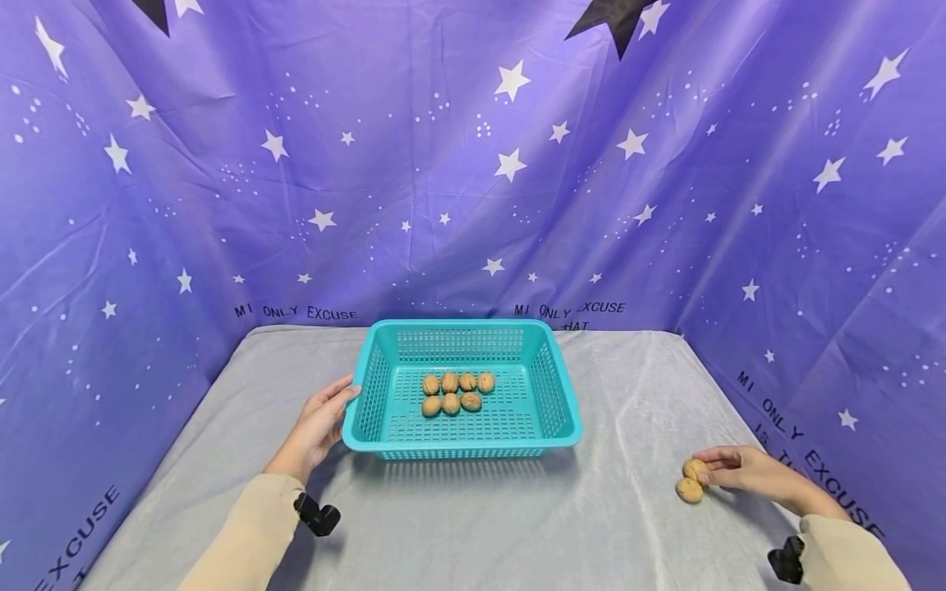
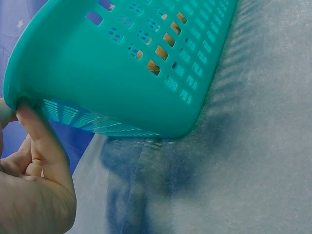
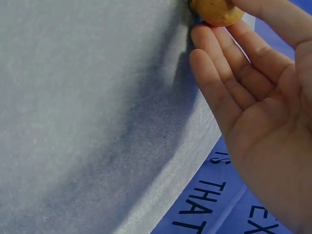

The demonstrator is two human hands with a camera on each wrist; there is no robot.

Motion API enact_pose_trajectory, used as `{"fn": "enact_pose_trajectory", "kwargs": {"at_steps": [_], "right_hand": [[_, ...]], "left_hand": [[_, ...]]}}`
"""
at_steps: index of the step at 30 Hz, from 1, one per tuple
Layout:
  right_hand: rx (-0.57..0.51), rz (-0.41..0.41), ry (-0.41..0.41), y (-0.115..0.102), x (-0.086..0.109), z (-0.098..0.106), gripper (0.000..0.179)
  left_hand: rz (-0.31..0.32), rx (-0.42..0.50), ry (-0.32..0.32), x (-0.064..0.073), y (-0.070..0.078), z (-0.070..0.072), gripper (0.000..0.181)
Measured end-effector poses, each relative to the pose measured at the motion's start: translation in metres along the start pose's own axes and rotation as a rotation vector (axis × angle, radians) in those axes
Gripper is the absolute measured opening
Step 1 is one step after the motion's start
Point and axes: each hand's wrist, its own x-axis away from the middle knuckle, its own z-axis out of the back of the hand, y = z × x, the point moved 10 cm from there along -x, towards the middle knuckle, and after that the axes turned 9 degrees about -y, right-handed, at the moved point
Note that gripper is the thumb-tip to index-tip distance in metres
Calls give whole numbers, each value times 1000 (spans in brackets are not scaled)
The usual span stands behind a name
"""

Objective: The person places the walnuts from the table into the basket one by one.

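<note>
A turquoise plastic basket (image 1: 464, 451) stands toward the back of the table, with several walnuts (image 1: 451, 403) in two rows on its floor. My left hand (image 1: 319, 423) grips the basket's left rim, thumb on top; in the left wrist view the fingers (image 2: 46, 141) bend under the lip. Over at the right, my right hand (image 1: 754, 474) pinches a walnut (image 1: 695, 469) between thumb and fingertips. Another walnut (image 1: 690, 491) lies right beside it, on the near side. Seen from the right wrist, the pinched walnut (image 3: 220, 10) is cut off by the top edge.
A pale grey cloth (image 1: 517, 525) covers the table. Purple star-printed curtains (image 1: 443, 164) rise along the back and both sides, close to the right hand. Black wrist cameras (image 1: 318, 515) sit on both sleeves.
</note>
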Motion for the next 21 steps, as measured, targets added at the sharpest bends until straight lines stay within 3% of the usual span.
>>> {"fn": "enact_pose_trajectory", "kwargs": {"at_steps": [12, 21], "right_hand": [[-12, -1, -12, 0, 0, 2, 52], [70, 58, 19, -24, 5, 15, 47]], "left_hand": [[6, -3, 8, -1, -1, 1, 61], [-1, 12, 9, -1, -1, 1, 61]]}}
